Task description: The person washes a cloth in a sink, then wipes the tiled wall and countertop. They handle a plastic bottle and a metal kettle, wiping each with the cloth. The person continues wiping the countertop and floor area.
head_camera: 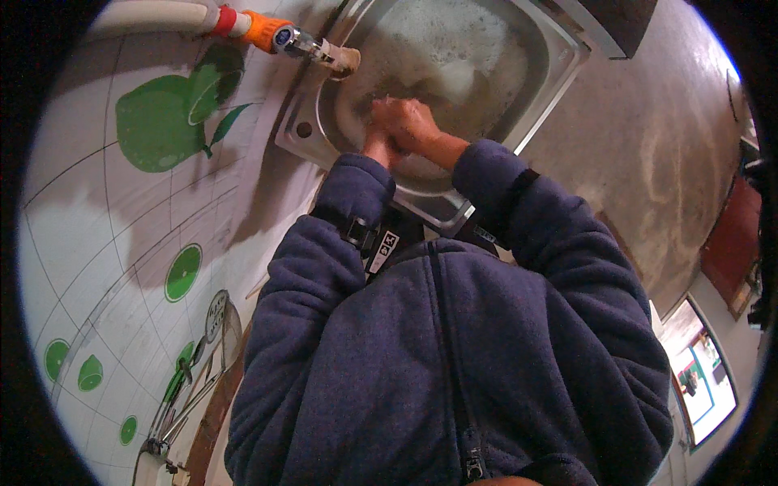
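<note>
Both hands are pressed together over the near left part of a stainless steel sink [553, 91]. My right hand [413, 121] is bent into a loose fist and lies against my left hand [378, 144], covering much of it. Whether anything is held between them is hidden. Cloudy water [425, 36] with white foam fills the basin just beyond the hands. A pale patch in the water is too blurred to identify. Left of the basin, a tap [304, 45] with an orange fitting [264, 31] ends in a wrapped, stained spout [345, 62] above the sink's edge.
A pale hose [152, 17] runs to the tap along a tiled wall [79, 243] with green fruit prints. Kitchen utensils, including a slotted skimmer [216, 316], hang low on the left. Bare floor [608, 152] lies right of the sink, with a dark boxy object [620, 24] above.
</note>
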The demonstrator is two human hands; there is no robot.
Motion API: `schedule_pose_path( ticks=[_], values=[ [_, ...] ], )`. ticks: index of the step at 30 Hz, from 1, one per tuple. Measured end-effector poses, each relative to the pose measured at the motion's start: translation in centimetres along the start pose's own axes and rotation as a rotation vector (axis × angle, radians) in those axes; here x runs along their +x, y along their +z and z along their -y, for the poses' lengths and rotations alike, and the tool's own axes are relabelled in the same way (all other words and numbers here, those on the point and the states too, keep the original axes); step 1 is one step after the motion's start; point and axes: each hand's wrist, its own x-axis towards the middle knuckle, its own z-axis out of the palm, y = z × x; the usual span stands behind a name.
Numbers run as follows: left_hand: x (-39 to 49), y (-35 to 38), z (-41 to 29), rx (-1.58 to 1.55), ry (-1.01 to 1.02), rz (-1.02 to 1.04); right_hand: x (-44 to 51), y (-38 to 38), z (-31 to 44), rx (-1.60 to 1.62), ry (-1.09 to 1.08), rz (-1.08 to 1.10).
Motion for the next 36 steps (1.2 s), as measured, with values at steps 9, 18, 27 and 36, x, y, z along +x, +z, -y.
schedule_pose_path(
  ticks=[9, 18, 27, 36],
  values=[
    [-2.2, 1.3, -1.7, 0.153, -0.003, -0.289, -1.1, 3.2, -11.7, -0.077, 0.106, 0.142],
    [-0.6, -1.2, -1.7, 0.239, -0.138, -0.093, -0.7, 2.3, -2.2, 0.591, 0.31, -0.143],
    [-2.6, 1.7, -2.3, 0.054, 0.055, 0.005, 0.6, 0.0, 0.7, -0.053, 0.077, 0.019],
    [-2.1, 1.2, -2.9, 0.183, 0.005, -0.309, 1.0, 2.4, -14.5, 0.544, 0.389, 0.032]
  ],
)
